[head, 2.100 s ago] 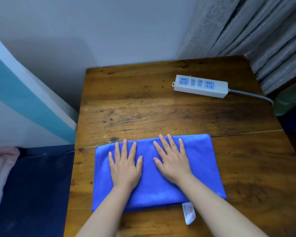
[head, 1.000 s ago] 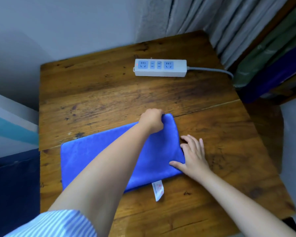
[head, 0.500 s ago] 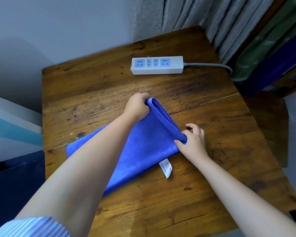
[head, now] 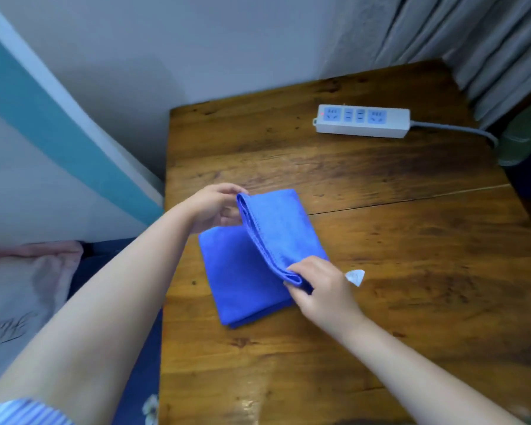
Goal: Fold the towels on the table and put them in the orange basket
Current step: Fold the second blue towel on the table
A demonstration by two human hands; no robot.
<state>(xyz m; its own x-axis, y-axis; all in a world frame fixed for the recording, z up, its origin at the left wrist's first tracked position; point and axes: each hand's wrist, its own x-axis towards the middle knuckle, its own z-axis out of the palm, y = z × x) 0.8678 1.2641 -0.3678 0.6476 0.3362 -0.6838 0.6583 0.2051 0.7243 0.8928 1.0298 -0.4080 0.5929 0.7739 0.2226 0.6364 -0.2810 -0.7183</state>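
Observation:
A blue towel (head: pixel 242 271) lies on the wooden table (head: pixel 411 256) near its left edge. Its right half is lifted and swung over the left half, with the raised edge running from far to near. My left hand (head: pixel 215 207) pinches the far corner of that raised edge. My right hand (head: pixel 319 289) pinches the near corner. A white care label (head: pixel 356 276) sticks out just right of my right hand. No orange basket is in view.
A white power strip (head: pixel 362 121) lies at the table's far right, its grey cable (head: pixel 454 130) running off the right edge. Grey curtains (head: pixel 472 35) hang behind. A pink cushion (head: pixel 19 289) and dark blue fabric sit left of the table.
Both hands went from pressing flat on the towel to gripping its right edge, lifting it and carrying it leftwards over the other half. The camera view has swung to the left.

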